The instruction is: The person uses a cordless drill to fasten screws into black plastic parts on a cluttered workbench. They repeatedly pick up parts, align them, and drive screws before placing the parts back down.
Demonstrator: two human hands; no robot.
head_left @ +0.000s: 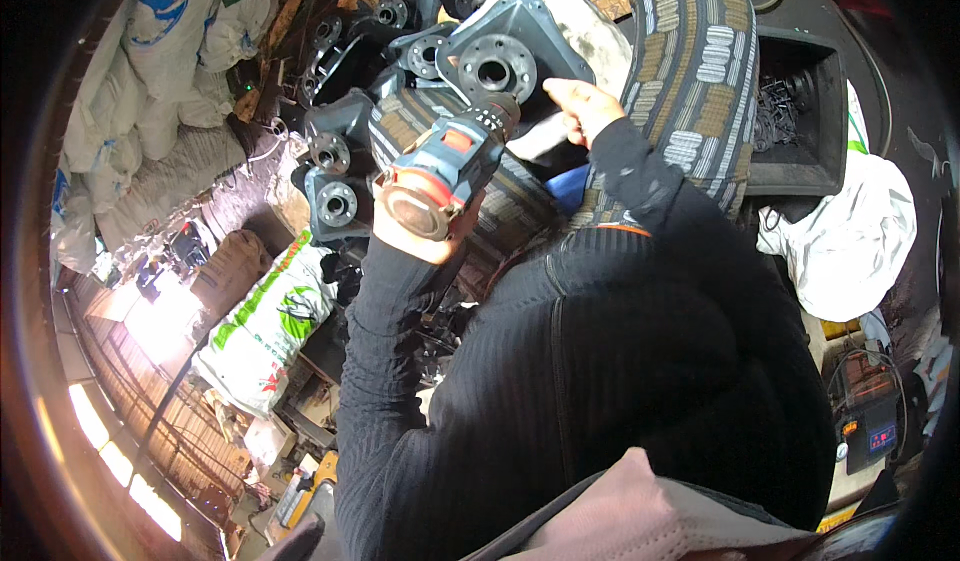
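Observation:
My left hand is wrapped round the grip of a blue and red cordless drill. The drill's black chuck points away from me, its front end close to the lower edge of a round metal flange. That flange belongs to a dark, squarish metal part with a large centre hole and a ring of small holes; it rests tilted at my lap. My right hand is at the part's right edge with its fingers drawn together. Whatever they pinch, if anything, is too small to make out.
Several similar dark flanged parts lie piled to the left and beyond. A black bin of small dark pieces, probably screws, stands at right, above a white bag. White sacks stack at far left; a green-and-white sack lies nearer.

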